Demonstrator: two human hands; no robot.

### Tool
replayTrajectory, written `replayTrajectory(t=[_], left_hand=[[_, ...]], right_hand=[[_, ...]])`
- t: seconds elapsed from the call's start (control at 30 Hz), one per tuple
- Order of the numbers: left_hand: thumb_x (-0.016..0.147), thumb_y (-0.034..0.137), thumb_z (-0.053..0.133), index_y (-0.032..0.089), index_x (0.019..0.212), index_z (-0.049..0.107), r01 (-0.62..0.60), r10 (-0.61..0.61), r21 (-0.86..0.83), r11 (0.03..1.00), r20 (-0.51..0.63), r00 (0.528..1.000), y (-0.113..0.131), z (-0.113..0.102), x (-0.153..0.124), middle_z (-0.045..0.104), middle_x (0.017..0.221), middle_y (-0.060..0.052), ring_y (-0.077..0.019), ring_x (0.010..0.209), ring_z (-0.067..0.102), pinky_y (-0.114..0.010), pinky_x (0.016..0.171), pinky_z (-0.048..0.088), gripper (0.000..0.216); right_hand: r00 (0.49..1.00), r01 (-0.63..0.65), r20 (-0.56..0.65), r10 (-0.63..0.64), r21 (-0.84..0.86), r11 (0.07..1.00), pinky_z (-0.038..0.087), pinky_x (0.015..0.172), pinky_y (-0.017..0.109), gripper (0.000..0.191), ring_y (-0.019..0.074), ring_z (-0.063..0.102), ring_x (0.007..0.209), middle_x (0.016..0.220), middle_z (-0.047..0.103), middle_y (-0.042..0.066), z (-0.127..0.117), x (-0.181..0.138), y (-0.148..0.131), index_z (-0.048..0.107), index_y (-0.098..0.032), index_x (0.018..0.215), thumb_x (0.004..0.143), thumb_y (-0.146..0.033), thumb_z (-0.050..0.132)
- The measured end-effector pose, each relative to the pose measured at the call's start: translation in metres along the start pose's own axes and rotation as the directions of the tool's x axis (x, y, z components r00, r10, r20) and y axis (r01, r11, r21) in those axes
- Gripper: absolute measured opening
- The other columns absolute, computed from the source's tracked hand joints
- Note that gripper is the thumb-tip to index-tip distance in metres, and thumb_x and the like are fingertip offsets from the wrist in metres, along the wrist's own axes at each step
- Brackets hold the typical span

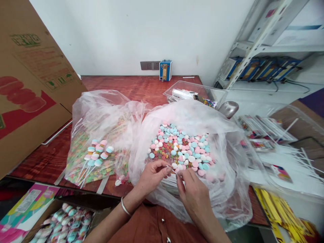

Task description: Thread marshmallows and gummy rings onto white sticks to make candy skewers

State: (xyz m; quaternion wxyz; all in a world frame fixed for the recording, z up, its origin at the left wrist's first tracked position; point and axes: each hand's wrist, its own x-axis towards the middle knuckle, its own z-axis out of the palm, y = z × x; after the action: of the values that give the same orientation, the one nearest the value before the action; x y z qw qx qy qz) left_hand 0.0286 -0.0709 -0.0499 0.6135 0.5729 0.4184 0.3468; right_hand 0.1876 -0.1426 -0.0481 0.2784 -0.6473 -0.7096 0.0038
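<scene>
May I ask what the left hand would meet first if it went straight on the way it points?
Most likely the pastel round pieces in the plastic bag, just ahead of the left hand; depth is unclear, so it might pass above them.

Hands (pixel 153 176) (pixel 194 189) near candies (pixel 191 158) (pink, white, blue).
</scene>
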Motion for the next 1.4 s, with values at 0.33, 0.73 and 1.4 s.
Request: replayTrajectory(t=[0.33, 0.73, 1.4], left_hand=[[0.085, 0.035, 0.068, 0.017, 0.09, 0.069, -0.115, 0.104, -0.087, 0.99, -0.12, 0.987, 0.029, -0.018, -0.011, 0.072, 0.077, -0.003, -0.0164, 0.072, 0.068, -0.027, 0.07, 0.053, 0.018], [0.087, 0.019, 0.054, 0.02, 0.093, 0.071, -0.111, 0.161, 0.526, 0.843, -0.051, 0.986, -0.005, -0.007, 0.045, 0.073, 0.091, -0.004, -0.0191, 0.087, 0.065, -0.032, 0.083, 0.049, 0.018], [0.087, 0.021, 0.054, 0.019, 0.111, 0.063, -0.069, 0.161, 0.541, 0.838, -0.126, 0.979, -0.016, 0.018, 0.074, 0.07, 0.096, -0.006, -0.0203, 0.088, 0.064, -0.034, 0.08, 0.05, 0.026]], right_hand=[[0.982, 0.018, -0.187, 0.022, 0.211, 0.977, 0.048, 0.079, 0.031, 0.016, 0.02, 0.065, 0.084, 0.09, 0.071, 0.007, -0.021, -0.006, -0.006, 0.066, -0.018, 0.101, 0.094, -0.024, 0.053], [0.954, -0.279, 0.181, 0.239, 0.24, 0.93, 0.056, 0.071, 0.027, 0.04, 0.0206, 0.073, 0.083, 0.094, 0.076, 0.009, 0.003, -0.023, 0.039, 0.07, -0.018, 0.1, 0.1, -0.034, 0.034], [0.913, -0.408, 0.154, 0.378, 0.344, 0.846, 0.049, 0.064, 0.025, 0.039, 0.0199, 0.068, 0.072, 0.08, 0.073, 0.005, 0.002, -0.024, 0.063, 0.069, -0.02, 0.092, 0.099, -0.043, 0.038]])
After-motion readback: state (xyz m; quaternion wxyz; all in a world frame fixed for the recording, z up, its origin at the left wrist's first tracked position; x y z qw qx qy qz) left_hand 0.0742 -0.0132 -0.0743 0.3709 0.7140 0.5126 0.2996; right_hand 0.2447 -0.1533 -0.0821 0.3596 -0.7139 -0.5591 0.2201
